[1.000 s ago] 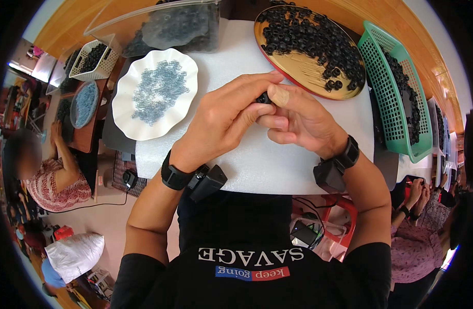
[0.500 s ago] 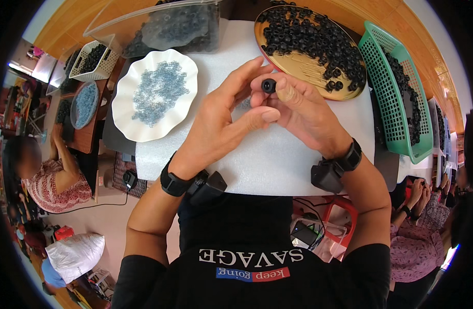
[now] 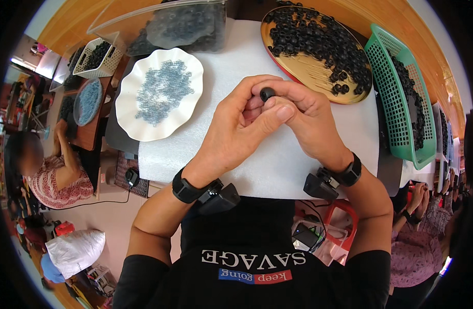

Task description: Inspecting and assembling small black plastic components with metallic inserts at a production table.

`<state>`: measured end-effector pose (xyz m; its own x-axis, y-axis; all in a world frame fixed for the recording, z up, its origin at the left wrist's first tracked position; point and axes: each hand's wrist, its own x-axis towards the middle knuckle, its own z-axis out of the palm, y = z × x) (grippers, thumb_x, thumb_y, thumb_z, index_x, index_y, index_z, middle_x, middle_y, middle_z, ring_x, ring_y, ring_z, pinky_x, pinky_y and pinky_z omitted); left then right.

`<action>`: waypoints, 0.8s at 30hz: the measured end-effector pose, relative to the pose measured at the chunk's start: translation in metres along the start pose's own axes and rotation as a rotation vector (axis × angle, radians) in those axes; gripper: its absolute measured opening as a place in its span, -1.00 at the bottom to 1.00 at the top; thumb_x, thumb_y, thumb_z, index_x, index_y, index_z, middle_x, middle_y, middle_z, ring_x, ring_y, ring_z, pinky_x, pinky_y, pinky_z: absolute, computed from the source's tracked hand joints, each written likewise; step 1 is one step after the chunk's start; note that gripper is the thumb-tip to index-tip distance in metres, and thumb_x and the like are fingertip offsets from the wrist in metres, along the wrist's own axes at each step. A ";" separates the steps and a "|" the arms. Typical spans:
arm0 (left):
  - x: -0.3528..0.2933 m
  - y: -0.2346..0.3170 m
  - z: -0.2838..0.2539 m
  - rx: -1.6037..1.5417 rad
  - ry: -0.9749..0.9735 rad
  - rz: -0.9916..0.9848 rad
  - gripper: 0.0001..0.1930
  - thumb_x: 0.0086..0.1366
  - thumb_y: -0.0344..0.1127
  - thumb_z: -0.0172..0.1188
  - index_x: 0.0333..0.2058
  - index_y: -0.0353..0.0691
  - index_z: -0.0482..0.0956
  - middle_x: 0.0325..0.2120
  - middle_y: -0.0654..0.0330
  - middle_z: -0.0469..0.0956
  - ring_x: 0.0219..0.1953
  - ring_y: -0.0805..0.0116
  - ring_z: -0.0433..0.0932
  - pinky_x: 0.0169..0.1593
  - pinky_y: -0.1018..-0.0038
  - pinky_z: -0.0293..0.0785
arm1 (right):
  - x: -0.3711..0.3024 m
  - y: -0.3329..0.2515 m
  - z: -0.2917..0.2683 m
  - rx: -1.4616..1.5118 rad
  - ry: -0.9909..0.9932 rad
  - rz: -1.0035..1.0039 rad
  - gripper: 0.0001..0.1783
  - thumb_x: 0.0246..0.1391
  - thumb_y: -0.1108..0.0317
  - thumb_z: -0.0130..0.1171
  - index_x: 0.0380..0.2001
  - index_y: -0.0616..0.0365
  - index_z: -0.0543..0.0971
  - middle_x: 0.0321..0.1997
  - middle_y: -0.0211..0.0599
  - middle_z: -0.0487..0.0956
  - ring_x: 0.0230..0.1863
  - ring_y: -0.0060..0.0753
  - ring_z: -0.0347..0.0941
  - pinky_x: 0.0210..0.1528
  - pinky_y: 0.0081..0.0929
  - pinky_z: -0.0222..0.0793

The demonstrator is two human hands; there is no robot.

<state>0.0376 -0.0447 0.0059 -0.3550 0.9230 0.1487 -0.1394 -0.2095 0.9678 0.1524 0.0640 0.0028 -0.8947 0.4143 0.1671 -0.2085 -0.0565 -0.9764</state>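
Note:
Over the white-covered table, my two hands meet in front of my chest. My right hand pinches a small round black part between thumb and forefinger; its dark, smooth side faces up. My left hand is closed against the right, its thumb lying across near the right thumb and its fingers curled behind. Whether those left fingers hold anything is hidden. Left of my hands stands a white wavy-edged plate bearing many small clear bluish rings. Beyond my right hand a gold oval tray carries a heap of similar black parts.
A clear plastic bin of dark parts stands at the back left. To the right is a green basket with black parts. A person sits at the left; another person is at the right. Black wrist devices sit on both my wrists.
My hands have closed together, the left fingers curling in and the left thumb moving over toward the right. The black part has turned, so its open hollow end no longer faces up.

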 end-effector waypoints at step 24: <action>0.007 -0.009 -0.001 0.024 0.003 0.052 -0.42 0.33 -0.17 0.10 0.22 -0.33 0.21 0.09 -0.10 0.40 0.09 0.13 0.46 0.06 0.29 0.47 | 0.002 -0.082 -0.175 0.919 0.144 -0.496 -0.64 0.24 0.28 0.03 -0.15 0.46 0.42 -0.20 -0.11 0.51 -0.09 -0.28 0.44 0.00 -0.37 0.39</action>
<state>0.0356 -0.0369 -0.0025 -0.3637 0.9101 0.1984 -0.0983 -0.2493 0.9634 0.2369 0.2287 0.0594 -0.5844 0.6803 0.4424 -0.8115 -0.4927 -0.3143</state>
